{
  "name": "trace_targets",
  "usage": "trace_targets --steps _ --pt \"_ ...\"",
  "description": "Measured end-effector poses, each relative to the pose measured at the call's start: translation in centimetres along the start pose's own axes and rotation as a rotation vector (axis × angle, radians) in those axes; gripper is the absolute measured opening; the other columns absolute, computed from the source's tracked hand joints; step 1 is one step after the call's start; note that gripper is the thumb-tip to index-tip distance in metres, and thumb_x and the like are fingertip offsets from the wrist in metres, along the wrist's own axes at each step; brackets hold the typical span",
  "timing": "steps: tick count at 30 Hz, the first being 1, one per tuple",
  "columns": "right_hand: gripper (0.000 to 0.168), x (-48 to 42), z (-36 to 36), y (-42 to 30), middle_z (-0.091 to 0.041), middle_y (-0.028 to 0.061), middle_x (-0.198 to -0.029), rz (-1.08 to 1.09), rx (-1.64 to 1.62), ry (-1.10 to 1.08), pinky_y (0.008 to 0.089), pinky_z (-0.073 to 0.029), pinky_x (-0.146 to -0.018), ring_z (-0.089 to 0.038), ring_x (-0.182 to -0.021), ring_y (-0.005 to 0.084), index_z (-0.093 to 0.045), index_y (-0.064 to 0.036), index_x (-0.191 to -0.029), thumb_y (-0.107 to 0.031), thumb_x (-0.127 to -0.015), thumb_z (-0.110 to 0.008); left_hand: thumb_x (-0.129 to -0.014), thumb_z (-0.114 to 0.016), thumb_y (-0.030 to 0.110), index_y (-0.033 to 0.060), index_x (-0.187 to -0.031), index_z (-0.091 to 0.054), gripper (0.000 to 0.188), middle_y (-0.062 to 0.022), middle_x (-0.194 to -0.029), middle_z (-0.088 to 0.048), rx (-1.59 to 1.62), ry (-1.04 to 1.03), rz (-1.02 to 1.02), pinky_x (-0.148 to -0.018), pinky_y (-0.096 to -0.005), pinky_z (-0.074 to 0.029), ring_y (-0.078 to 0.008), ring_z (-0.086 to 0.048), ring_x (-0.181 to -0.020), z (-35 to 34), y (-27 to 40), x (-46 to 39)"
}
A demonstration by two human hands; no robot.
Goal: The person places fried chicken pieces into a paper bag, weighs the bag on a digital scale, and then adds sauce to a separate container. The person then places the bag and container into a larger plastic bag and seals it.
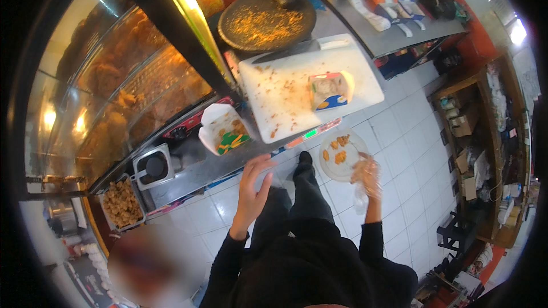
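My right hand [367, 174], in a clear plastic glove, grips the edge of a round translucent plate [349, 164] that bears several small fried pieces [340, 157]. Bare and with its fingers apart, my left hand [255, 188] hangs before the steel counter with nothing in it. A white cutting board [282, 107] strewn with crumbs lies ahead; on it rest a printed carton [329, 91] and a large knife [284, 52] with a white handle. Left of the board an open white takeaway box [218, 125] holds some food and a green and yellow item [232, 142].
Behind the board stands a round dark pan [267, 21] of crumbs. A lit glass display case [124, 72] of fried food fills the left. Near it are a steel container [153, 166] and a tray of fried pieces [123, 204]. Another person [150, 265] stands lower left; wooden shelves [479, 145] stand right.
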State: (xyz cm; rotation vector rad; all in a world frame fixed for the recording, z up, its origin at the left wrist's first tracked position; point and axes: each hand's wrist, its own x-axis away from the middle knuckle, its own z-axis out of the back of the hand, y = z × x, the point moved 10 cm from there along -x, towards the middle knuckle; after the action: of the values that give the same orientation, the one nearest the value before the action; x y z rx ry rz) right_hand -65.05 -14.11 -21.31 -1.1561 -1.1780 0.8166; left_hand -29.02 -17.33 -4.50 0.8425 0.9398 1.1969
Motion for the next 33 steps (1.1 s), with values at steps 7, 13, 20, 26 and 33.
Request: trace_targets --steps 7,13,20,26,33 --pt "0.061 -3.9 0.3 -19.8 -0.064 0.0082 -0.088 0.156 -0.056 -0.112 0.0236 -0.052 -0.053 -0.061 -0.064 0.0118 -0.056 0.001 -0.123 -0.045 -0.086 -0.067 -0.078 -0.066 0.007 0.0127 -0.100 -0.069 0.023 -0.0091 -0.135 -0.052 -0.464 0.112 -0.399 -0.108 -0.0480 -0.029 -0.0305 -0.041 -0.132 -10.1 4.6 -15.0" --pt "0.045 -15.1 -5.2 -22.3 -0.058 0.0144 -0.115 0.408 0.111 -0.199 0.0285 -0.055 -0.075 -0.063 -0.095 0.0194 -0.045 0.000 -0.134 -0.019 -0.095 -0.055 -0.069 -0.077 0.031 0.0181 -0.115 -0.066 0.049 -0.0094 -0.151 -0.033 -0.774 0.044 -0.258 -0.113 -0.0538 -0.017 -0.0319 -0.019 -0.144 -13.9 1.2 -20.6" --pt "0.041 -17.3 -7.4 -21.9 -0.050 0.0172 -0.129 0.626 0.470 0.013 0.0360 -0.044 -0.100 -0.050 -0.119 0.0257 -0.039 -0.003 -0.138 -0.011 -0.098 -0.047 -0.055 -0.083 0.052 0.0176 -0.130 -0.057 0.087 -0.0181 -0.157 -0.016 -0.728 -0.071 -0.082 -0.115 -0.0524 -0.011 -0.0339 -0.010 -0.146 -13.2 0.3 -21.6" --pt "0.046 -15.1 -8.0 -20.5 -0.046 0.0208 -0.135 0.704 0.676 0.105 0.0417 -0.038 -0.106 -0.047 -0.124 0.0346 -0.036 -0.001 -0.139 -0.006 -0.095 -0.048 -0.052 -0.085 0.051 0.0076 -0.122 -0.060 0.086 -0.0216 -0.157 -0.015 -0.716 -0.109 0.009 -0.115 -0.0531 -0.013 -0.0355 -0.010 -0.146 -12.9 -0.8 -21.7" --pt "0.063 -12.3 -8.6 -19.6 -0.051 0.0211 -0.128 1.049 0.900 0.171 0.0489 -0.043 -0.098 -0.051 -0.115 0.0416 -0.032 -0.003 -0.141 0.008 -0.084 -0.056 -0.052 -0.086 0.052 0.0067 -0.118 -0.062 0.084 -0.0222 -0.157 -0.013 -0.694 -0.094 0.019 -0.114 -0.0536 -0.014 -0.0364 -0.010 -0.146 -13.2 -1.3 -21.5"
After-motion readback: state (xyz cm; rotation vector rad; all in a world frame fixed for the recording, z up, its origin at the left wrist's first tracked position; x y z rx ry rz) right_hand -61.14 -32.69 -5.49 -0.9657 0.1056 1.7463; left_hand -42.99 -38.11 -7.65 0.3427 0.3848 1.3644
